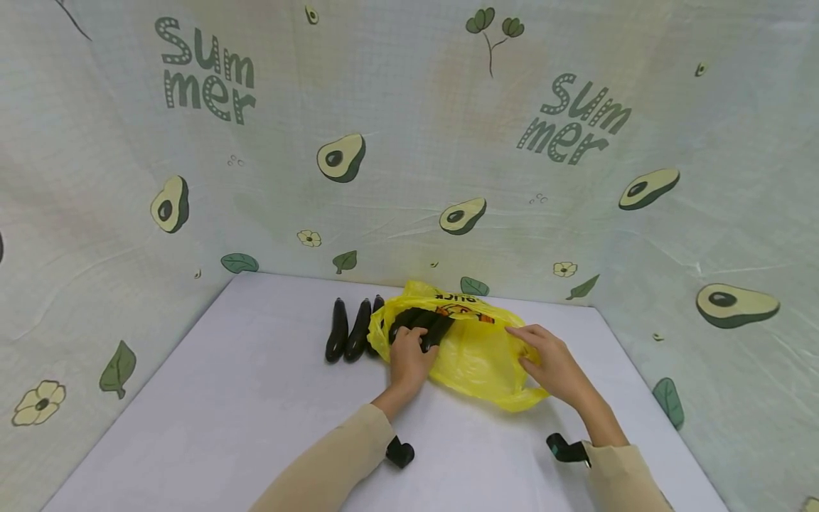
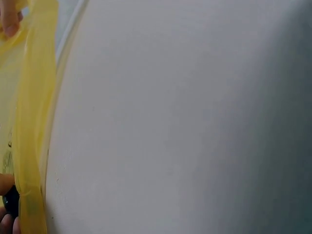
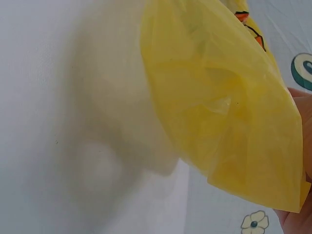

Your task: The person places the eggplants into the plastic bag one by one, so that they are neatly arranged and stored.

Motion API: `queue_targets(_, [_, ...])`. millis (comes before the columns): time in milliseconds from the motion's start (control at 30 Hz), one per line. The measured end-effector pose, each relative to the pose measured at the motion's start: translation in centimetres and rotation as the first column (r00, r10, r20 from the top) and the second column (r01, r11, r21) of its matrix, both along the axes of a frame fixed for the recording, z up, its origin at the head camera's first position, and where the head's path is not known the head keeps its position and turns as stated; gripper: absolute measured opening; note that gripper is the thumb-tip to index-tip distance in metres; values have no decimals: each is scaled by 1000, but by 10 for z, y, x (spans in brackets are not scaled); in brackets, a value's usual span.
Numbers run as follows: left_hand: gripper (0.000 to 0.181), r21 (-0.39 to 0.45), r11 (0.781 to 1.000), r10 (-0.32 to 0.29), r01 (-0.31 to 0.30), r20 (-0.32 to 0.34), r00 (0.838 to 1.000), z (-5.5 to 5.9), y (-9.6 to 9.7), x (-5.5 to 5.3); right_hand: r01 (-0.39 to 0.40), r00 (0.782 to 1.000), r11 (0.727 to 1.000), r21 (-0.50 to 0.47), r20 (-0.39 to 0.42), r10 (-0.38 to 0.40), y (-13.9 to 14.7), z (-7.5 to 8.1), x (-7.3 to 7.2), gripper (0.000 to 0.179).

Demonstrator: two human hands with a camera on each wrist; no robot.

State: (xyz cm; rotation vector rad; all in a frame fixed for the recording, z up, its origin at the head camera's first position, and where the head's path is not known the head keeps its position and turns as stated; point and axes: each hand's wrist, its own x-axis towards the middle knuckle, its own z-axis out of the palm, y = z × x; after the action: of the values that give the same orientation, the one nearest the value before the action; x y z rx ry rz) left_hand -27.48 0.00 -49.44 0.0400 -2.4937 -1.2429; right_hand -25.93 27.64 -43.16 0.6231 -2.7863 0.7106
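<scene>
A yellow plastic bag [image 1: 476, 359] lies with its mouth spread open on the table, and dark eggplants [image 1: 441, 328] show inside it. My left hand [image 1: 409, 359] reaches into the mouth and grips an eggplant between thumb and fingers. In the left wrist view that eggplant [image 2: 10, 201] shows as a dark end between thumb and fingertips, behind the bag's edge. My right hand [image 1: 552, 361] holds the bag's right edge up, its fingertips partly hidden by the plastic. The right wrist view shows the bag's side [image 3: 219, 117] hanging beside the hand.
Left of the bag, several things lie close together: an eggplant [image 1: 337, 331], a second eggplant [image 1: 358, 331] and a third one partly behind the bag. They rest on a white table [image 1: 243, 398]. Printed cloth [image 1: 397, 206] rises behind the table and at both sides.
</scene>
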Motion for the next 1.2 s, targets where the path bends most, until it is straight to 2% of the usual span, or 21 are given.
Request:
queue_targets(367, [42,38,998,-56,56,2,998,-1,-9,2,-3,1000,1000,2,4,3,-1,0,0,67])
queue_targets(533, [43,82,991,-104,103,5,995,4,-19,7,-8,1000,1000,2,3,8,-2,0,0,67])
queue_targets(700, [44,63,988,-140,140,-4,990,14,-32,12,-13,1000,1000,2,-1,13,-3,1,0,67])
queue_targets(900, [46,19,988,-154,154,-28,988,36,-57,20,-8,1000,1000,9,-5,8,-3,1,1,67])
queue_targets(1067, [47,-38,990,-140,138,-52,989,51,-81,21,-9,1000,1000,6,-7,9,-3,1,0,67])
queue_targets(1200, [50,-84,990,-117,112,-47,992,57,-100,21,-13,1000,1000,2,-8,13,-3,1,0,67])
